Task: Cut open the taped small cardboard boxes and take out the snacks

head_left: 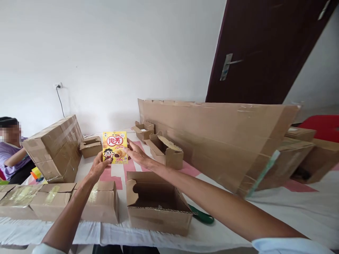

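I hold a yellow snack box (114, 147) with red lettering and a cartoon face upright in front of me, above the table. My left hand (98, 165) grips its lower left corner. My right hand (135, 151) holds its right edge with the fingers pressed along it. Just below and nearer to me stands an open small cardboard box (158, 202), empty as far as I can see.
Several small open cartons (166, 150) sit further back on the white and pink cloth (291, 208). A large flat cardboard sheet (225, 137) leans at the right. Taped cartons (57, 148) stand at the left, beside a seated person (12, 151). Green-handled scissors (202, 215) lie by the open box.
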`<state>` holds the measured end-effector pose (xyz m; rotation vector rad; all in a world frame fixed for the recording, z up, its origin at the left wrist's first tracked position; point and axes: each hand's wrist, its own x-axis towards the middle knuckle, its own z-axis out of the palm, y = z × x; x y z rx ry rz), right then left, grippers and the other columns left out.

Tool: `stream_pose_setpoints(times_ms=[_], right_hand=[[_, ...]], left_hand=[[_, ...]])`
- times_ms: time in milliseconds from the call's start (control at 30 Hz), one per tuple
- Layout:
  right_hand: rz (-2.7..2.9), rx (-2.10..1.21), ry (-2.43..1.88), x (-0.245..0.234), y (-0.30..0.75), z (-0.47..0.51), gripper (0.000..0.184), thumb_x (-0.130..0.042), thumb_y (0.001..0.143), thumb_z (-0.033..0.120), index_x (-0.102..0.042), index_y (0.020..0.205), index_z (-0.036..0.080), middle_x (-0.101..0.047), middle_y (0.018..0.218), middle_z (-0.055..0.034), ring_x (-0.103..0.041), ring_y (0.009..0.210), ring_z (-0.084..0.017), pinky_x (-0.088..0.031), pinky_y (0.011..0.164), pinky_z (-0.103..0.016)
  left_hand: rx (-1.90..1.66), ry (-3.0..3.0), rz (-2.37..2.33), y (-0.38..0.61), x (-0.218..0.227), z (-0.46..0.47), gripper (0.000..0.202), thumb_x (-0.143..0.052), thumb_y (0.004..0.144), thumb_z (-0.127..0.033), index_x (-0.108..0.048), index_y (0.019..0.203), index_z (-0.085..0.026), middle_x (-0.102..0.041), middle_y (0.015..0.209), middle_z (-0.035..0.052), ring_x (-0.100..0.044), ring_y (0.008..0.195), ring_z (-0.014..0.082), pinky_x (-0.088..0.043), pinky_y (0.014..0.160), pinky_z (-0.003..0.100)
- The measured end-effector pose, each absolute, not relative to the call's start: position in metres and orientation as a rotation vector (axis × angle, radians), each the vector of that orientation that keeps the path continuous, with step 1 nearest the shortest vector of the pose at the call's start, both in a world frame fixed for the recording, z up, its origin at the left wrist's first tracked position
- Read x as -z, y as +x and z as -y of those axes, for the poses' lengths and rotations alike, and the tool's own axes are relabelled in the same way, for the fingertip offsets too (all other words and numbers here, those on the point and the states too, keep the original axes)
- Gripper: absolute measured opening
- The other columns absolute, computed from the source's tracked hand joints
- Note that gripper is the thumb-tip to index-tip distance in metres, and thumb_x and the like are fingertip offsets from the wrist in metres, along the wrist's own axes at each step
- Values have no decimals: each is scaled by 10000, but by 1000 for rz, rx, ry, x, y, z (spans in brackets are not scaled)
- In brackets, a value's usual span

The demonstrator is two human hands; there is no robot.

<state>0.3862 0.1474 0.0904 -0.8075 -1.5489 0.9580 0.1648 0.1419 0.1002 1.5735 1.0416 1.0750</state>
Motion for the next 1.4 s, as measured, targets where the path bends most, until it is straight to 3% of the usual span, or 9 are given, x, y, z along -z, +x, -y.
stream_pose_setpoints(times_ms=[200, 400, 833, 1033, 1133, 1200, 1267, 1400], right_hand=[[1553, -1084, -852, -74, 375, -180, 616, -577, 933, 399, -471, 1526, 265, -714, 1316, -102, -713, 952, -241, -624, 760, -365], [1554, -1134, -895, -58, 365, -195, 580, -640, 903, 414, -539, 1450, 253, -755, 1230, -86, -721, 904, -226, -620, 740, -342], [1577, -1128, -975, -47, 360, -193, 635, -703, 875, 453, -530, 1462, 283, -789, 1113, -84, -717, 778, -221, -597, 618, -330], [1611, -999, -844, -70, 359, -178, 724, -622, 925, 394, -380, 1599, 288, -688, 1371, -92, -693, 1063, -241, -613, 854, -369], [1767, -762, -860, -87, 374, -152, 811, -617, 930, 389, -279, 1657, 262, -656, 1405, -121, -670, 1136, -269, -588, 936, -428], [1971, -539, -949, -97, 393, -127, 818, -648, 917, 409, -323, 1646, 230, -626, 1442, -151, -632, 1233, -309, -537, 1032, -488], [2172, -402, -1123, -102, 417, -99, 734, -670, 904, 436, -468, 1577, 222, -585, 1502, -166, -567, 1347, -359, -465, 1120, -528], [2327, -495, -1556, -87, 465, -59, 701, -659, 881, 498, -559, 1521, 230, -564, 1554, -158, -502, 1440, -416, -442, 1138, -535]], left_hand=[[-963, 1528, -1162, 151, -80, -172, 627, -929, 597, -524, -636, 1014, -160, -738, 1061, 120, -697, 932, 254, -543, 696, 315], [-863, 1470, -1179, 143, -63, -191, 676, -979, 529, -523, -656, 996, -157, -737, 970, 95, -669, 772, 175, -523, 632, 267], [-784, 1434, -1199, 135, -47, -197, 683, -986, 490, -556, -660, 935, -152, -741, 920, 103, -667, 759, 183, -522, 602, 259], [-895, 1529, -1154, 133, -80, -185, 652, -973, 569, -487, -684, 1062, -173, -782, 968, 106, -717, 894, 256, -540, 691, 298], [-948, 1595, -1064, 126, -99, -186, 681, -978, 591, -458, -685, 1136, -173, -790, 1026, 110, -725, 883, 253, -569, 745, 336], [-924, 1663, -1020, 118, -106, -194, 692, -985, 588, -450, -692, 1139, -153, -789, 1048, 117, -727, 844, 240, -586, 758, 355], [-879, 1707, -1024, 107, -104, -207, 690, -993, 571, -438, -697, 1115, -134, -789, 1039, 121, -727, 804, 228, -595, 745, 361], [-805, 1676, -1139, 84, -79, -246, 730, -1019, 464, -379, -693, 1061, -113, -786, 928, 106, -731, 760, 242, -592, 683, 366]])
